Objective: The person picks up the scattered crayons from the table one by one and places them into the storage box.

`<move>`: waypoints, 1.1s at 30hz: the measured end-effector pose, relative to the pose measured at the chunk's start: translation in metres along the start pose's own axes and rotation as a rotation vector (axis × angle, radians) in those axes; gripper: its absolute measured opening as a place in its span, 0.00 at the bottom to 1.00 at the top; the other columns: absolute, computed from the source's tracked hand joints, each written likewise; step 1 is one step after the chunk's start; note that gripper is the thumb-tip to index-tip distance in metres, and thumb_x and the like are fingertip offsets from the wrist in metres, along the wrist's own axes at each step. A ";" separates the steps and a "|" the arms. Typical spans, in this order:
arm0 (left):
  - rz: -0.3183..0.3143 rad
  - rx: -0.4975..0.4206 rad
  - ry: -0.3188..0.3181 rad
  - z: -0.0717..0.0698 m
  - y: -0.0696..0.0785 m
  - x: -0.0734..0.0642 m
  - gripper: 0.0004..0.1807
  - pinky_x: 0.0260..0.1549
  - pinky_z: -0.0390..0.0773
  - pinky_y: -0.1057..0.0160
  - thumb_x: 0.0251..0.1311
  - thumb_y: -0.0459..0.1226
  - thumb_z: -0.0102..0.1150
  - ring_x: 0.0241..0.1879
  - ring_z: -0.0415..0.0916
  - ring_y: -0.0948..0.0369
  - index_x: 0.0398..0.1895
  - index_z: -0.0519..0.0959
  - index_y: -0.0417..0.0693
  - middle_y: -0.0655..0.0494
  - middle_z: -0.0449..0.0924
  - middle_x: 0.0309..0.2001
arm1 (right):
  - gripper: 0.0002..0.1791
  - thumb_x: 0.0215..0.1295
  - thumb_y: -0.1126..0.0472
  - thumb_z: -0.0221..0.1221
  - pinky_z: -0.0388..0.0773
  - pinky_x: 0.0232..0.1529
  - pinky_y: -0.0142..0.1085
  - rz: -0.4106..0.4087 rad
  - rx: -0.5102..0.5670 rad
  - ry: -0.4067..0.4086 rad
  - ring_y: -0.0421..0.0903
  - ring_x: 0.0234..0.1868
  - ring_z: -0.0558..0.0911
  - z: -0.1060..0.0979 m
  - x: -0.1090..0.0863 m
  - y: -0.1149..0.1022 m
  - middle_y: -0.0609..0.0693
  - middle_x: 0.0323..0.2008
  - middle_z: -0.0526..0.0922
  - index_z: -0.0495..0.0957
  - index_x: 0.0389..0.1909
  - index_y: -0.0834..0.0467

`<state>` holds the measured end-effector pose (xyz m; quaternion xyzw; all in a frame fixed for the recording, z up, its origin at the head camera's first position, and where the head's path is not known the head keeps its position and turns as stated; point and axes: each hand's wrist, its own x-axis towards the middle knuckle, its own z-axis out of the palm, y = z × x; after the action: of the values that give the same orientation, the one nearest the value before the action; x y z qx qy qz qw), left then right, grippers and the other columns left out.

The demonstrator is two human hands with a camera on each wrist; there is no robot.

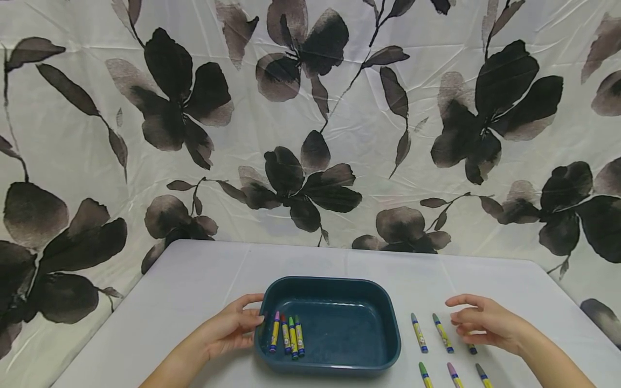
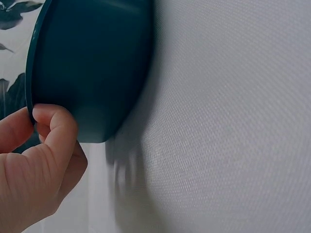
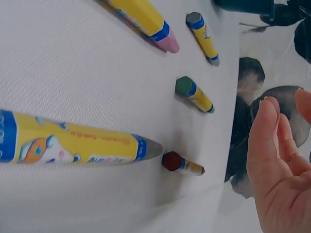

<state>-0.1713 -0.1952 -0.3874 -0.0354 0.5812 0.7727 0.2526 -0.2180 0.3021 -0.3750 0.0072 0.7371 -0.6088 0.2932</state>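
Note:
A dark teal rectangular tub [image 1: 339, 369] stands on the table with several yellow-wrapped crayons [image 1: 292, 337] lying at its left end. My left hand [image 1: 233, 326] pinches the tub's left rim between thumb and fingers; the left wrist view shows the hand [image 2: 43, 160] at that rim. To the tub's right, several more crayons lie in two rows, among them a green one [image 1: 425, 375] and a pink one [image 1: 455, 375]. Above the back row's rightmost crayon [image 1: 472, 349], partly hidden, hovers my right hand [image 1: 490, 323], its fingers loosely bent and holding nothing. In the right wrist view that crayon [image 3: 183, 163] has a dark red end.
A white cloth covers the table [image 1: 223, 285]. Behind it hangs a white curtain [image 1: 388, 134] printed with dark flowers. A grey-tipped crayon [image 3: 82, 141] lies closest to the right wrist camera.

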 end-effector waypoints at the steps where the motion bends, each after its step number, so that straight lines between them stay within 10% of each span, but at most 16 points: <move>1: 0.000 0.000 -0.001 0.000 0.000 0.000 0.35 0.39 0.77 0.63 0.63 0.25 0.46 0.44 0.70 0.58 0.70 0.43 0.41 0.43 0.66 0.53 | 0.14 0.63 0.63 0.55 0.79 0.35 0.34 0.000 -0.001 0.001 0.42 0.31 0.78 -0.001 0.000 0.001 0.49 0.33 0.79 0.71 0.50 0.57; 33: -0.005 -0.007 0.012 -0.001 -0.001 0.000 0.35 0.39 0.77 0.62 0.63 0.25 0.46 0.44 0.70 0.58 0.70 0.44 0.42 0.42 0.65 0.54 | 0.21 0.59 0.63 0.60 0.80 0.34 0.37 0.100 -0.048 0.209 0.44 0.30 0.79 -0.019 0.000 0.023 0.50 0.31 0.82 0.69 0.52 0.66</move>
<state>-0.1714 -0.1954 -0.3885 -0.0426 0.5798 0.7739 0.2510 -0.2178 0.3253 -0.3943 0.1005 0.7769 -0.5713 0.2448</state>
